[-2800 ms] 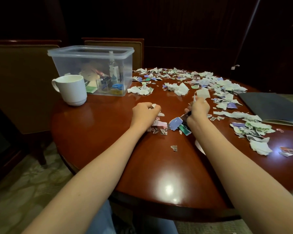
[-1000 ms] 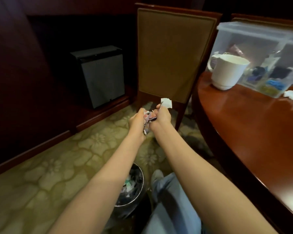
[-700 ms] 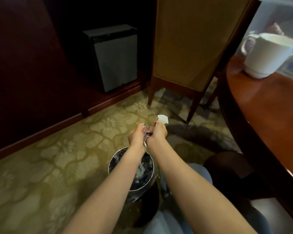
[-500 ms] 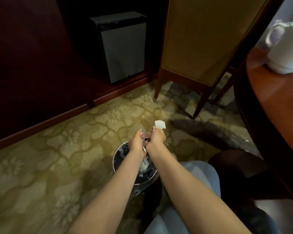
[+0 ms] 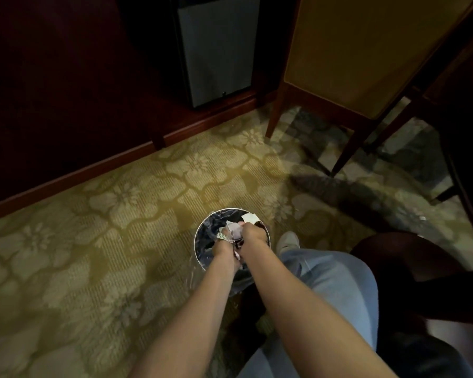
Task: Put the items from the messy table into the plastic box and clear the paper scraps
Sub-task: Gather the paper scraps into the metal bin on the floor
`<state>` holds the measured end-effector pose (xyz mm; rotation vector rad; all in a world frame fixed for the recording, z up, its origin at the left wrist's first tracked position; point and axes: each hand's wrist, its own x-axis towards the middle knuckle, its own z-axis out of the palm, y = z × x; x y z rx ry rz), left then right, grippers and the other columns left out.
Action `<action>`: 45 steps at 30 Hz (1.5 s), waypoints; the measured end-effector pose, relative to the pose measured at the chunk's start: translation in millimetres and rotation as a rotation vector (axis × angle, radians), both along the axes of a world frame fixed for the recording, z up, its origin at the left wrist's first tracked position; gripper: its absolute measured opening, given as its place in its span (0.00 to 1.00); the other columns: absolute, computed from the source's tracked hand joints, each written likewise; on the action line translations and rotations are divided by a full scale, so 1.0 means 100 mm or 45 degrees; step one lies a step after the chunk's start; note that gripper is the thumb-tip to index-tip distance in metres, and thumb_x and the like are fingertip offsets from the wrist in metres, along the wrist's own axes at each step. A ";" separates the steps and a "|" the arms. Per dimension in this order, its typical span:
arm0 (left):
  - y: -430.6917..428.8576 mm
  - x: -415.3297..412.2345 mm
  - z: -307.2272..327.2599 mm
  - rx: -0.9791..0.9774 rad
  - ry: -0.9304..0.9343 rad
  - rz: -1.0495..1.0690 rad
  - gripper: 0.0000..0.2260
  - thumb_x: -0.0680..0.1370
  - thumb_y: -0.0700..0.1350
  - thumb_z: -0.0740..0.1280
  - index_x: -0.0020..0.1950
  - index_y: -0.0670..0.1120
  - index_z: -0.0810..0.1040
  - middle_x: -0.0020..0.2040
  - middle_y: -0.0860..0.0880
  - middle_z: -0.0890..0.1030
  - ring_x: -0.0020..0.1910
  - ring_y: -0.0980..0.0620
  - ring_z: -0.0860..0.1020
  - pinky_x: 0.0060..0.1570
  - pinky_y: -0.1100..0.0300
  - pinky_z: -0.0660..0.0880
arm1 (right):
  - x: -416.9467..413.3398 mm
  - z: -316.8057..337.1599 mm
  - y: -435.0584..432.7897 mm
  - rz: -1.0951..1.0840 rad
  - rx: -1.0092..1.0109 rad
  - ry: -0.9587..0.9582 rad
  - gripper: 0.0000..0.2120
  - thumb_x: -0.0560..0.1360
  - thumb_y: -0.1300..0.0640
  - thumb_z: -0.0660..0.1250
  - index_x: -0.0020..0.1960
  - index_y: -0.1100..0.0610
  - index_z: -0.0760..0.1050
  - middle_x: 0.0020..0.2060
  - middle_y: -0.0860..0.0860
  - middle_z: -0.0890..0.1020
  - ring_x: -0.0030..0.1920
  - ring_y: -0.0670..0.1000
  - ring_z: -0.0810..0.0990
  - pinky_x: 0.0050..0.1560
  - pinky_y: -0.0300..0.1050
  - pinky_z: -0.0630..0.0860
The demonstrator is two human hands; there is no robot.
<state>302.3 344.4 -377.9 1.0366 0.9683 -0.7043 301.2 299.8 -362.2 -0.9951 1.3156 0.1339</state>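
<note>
A round waste bin [image 5: 200,236] with a dark liner stands on the patterned carpet by my knee. My left hand [image 5: 222,245] and my right hand [image 5: 253,234] are pressed together right over its mouth, cupping a bunch of paper scraps [image 5: 234,230]. A white scrap [image 5: 250,218] sticks out beyond my right hand. More scraps lie inside the bin. The plastic box and the tabletop are out of view.
A padded wooden chair [image 5: 366,64] stands at the upper right, its legs on the carpet. A small grey cabinet [image 5: 216,50] sits against the dark wall. The round table's edge [image 5: 470,186] runs down the right side. My jeans-clad leg [image 5: 325,282] and shoe [image 5: 287,240] are beside the bin.
I have turned from the table to the floor and carried the scraps down. Both hands have lowered from in front of the chair to just over the bin.
</note>
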 end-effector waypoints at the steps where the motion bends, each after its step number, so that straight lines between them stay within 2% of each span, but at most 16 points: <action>1: -0.01 0.00 -0.04 0.019 -0.009 0.002 0.14 0.81 0.47 0.59 0.62 0.41 0.73 0.44 0.43 0.80 0.33 0.49 0.71 0.21 0.63 0.71 | 0.02 -0.06 0.01 0.007 -0.002 0.048 0.17 0.80 0.61 0.58 0.65 0.68 0.70 0.62 0.61 0.76 0.53 0.57 0.78 0.43 0.45 0.72; 4: 0.03 0.00 -0.09 -0.024 0.006 -0.024 0.19 0.82 0.47 0.57 0.69 0.37 0.69 0.50 0.41 0.78 0.36 0.46 0.73 0.33 0.57 0.70 | 0.05 -0.10 0.00 0.063 -0.033 0.169 0.18 0.79 0.58 0.60 0.65 0.67 0.70 0.63 0.60 0.76 0.61 0.58 0.76 0.55 0.48 0.73; 7: 0.05 0.03 -0.13 -0.020 0.002 -0.066 0.15 0.82 0.47 0.55 0.58 0.39 0.75 0.51 0.42 0.78 0.45 0.42 0.76 0.43 0.54 0.72 | 0.09 -0.09 0.01 0.046 0.030 0.151 0.19 0.79 0.60 0.60 0.67 0.66 0.68 0.66 0.58 0.74 0.64 0.57 0.74 0.58 0.46 0.71; 11: 0.05 0.11 -0.21 -0.018 0.021 -0.135 0.15 0.82 0.45 0.53 0.46 0.40 0.76 0.40 0.44 0.76 0.35 0.47 0.73 0.41 0.54 0.73 | 0.06 -0.21 0.01 -0.032 0.103 0.075 0.18 0.77 0.62 0.62 0.66 0.66 0.70 0.60 0.61 0.77 0.54 0.59 0.79 0.46 0.46 0.73; 14: 0.06 0.15 -0.25 0.007 0.028 -0.193 0.16 0.82 0.45 0.54 0.40 0.42 0.74 0.37 0.45 0.77 0.35 0.48 0.75 0.29 0.60 0.74 | 0.11 -0.60 -0.01 -0.037 0.115 0.061 0.19 0.74 0.60 0.63 0.64 0.64 0.73 0.53 0.60 0.80 0.42 0.58 0.80 0.38 0.46 0.77; 16: 0.05 0.19 -0.28 0.022 0.049 -0.204 0.15 0.82 0.45 0.54 0.42 0.42 0.76 0.35 0.44 0.79 0.35 0.48 0.76 0.30 0.59 0.74 | 0.15 -0.90 -0.04 -0.056 0.179 0.078 0.20 0.73 0.59 0.63 0.64 0.62 0.72 0.56 0.61 0.79 0.50 0.60 0.81 0.35 0.45 0.77; 18: 0.04 0.20 -0.25 0.039 0.071 -0.209 0.14 0.82 0.45 0.55 0.52 0.40 0.78 0.44 0.42 0.81 0.43 0.44 0.78 0.36 0.55 0.74 | 0.15 -1.04 -0.07 -0.050 0.201 0.102 0.20 0.73 0.59 0.63 0.64 0.62 0.73 0.57 0.61 0.79 0.54 0.61 0.80 0.39 0.47 0.77; 20: 0.03 0.20 -0.24 0.079 0.086 -0.220 0.17 0.82 0.46 0.55 0.63 0.39 0.76 0.58 0.40 0.79 0.57 0.41 0.78 0.43 0.51 0.75 | 0.14 -0.98 -0.09 -0.015 0.195 0.093 0.20 0.73 0.58 0.61 0.63 0.63 0.73 0.56 0.61 0.80 0.51 0.61 0.80 0.43 0.48 0.76; 22: 0.02 0.19 -0.19 0.093 0.079 -0.225 0.18 0.82 0.45 0.53 0.65 0.38 0.74 0.63 0.40 0.77 0.63 0.40 0.75 0.51 0.49 0.73 | 0.09 -0.73 -0.10 -0.027 0.182 0.078 0.17 0.74 0.58 0.61 0.60 0.63 0.73 0.53 0.61 0.79 0.44 0.60 0.79 0.36 0.47 0.74; 25: 0.02 0.19 -0.18 0.062 0.039 -0.216 0.17 0.82 0.44 0.52 0.58 0.36 0.76 0.61 0.41 0.77 0.58 0.41 0.77 0.56 0.50 0.73 | -0.01 -0.44 -0.14 -0.068 0.211 -0.019 0.08 0.78 0.59 0.58 0.46 0.63 0.72 0.42 0.59 0.76 0.38 0.54 0.75 0.34 0.41 0.71; 28: 0.03 0.21 -0.24 0.119 0.003 -0.224 0.16 0.81 0.44 0.54 0.54 0.37 0.77 0.48 0.39 0.79 0.41 0.44 0.77 0.38 0.56 0.79 | -0.05 -0.46 -0.22 -0.060 0.227 -0.020 0.10 0.77 0.61 0.59 0.37 0.61 0.68 0.33 0.56 0.73 0.33 0.53 0.72 0.38 0.43 0.71; 31: 0.03 0.24 -0.38 0.120 -0.022 -0.258 0.19 0.79 0.45 0.56 0.62 0.35 0.76 0.53 0.37 0.80 0.46 0.40 0.79 0.41 0.51 0.77 | -0.06 -0.43 -0.24 -0.059 0.227 -0.042 0.09 0.78 0.61 0.59 0.40 0.62 0.69 0.26 0.54 0.76 0.32 0.52 0.71 0.35 0.42 0.71; 35: 0.02 0.21 -0.23 0.123 -0.035 -0.230 0.12 0.81 0.45 0.54 0.50 0.39 0.73 0.43 0.40 0.76 0.40 0.43 0.75 0.48 0.47 0.75 | -0.07 -0.46 -0.26 -0.107 0.198 0.005 0.09 0.78 0.58 0.60 0.41 0.60 0.69 0.36 0.57 0.74 0.31 0.53 0.71 0.29 0.42 0.68; 38: 0.02 0.22 -0.26 0.119 -0.021 -0.265 0.12 0.81 0.46 0.54 0.55 0.40 0.72 0.54 0.40 0.75 0.50 0.41 0.76 0.50 0.45 0.73 | -0.08 -0.46 -0.30 -0.088 0.184 0.034 0.11 0.78 0.58 0.59 0.38 0.60 0.67 0.33 0.56 0.70 0.30 0.53 0.69 0.26 0.42 0.67; 41: 0.01 0.23 -0.24 0.122 -0.009 -0.280 0.10 0.82 0.46 0.53 0.52 0.42 0.70 0.53 0.41 0.71 0.56 0.39 0.75 0.55 0.44 0.72 | -0.08 -0.41 -0.33 -0.099 0.202 0.020 0.14 0.80 0.58 0.57 0.35 0.59 0.65 0.32 0.54 0.68 0.30 0.52 0.68 0.27 0.42 0.71; 45: 0.02 0.24 -0.19 0.144 -0.027 -0.340 0.14 0.82 0.48 0.52 0.63 0.43 0.69 0.56 0.40 0.70 0.58 0.38 0.72 0.50 0.43 0.71 | -0.07 -0.32 -0.31 -0.047 0.149 0.016 0.13 0.79 0.56 0.57 0.57 0.62 0.73 0.33 0.54 0.67 0.30 0.51 0.66 0.35 0.44 0.70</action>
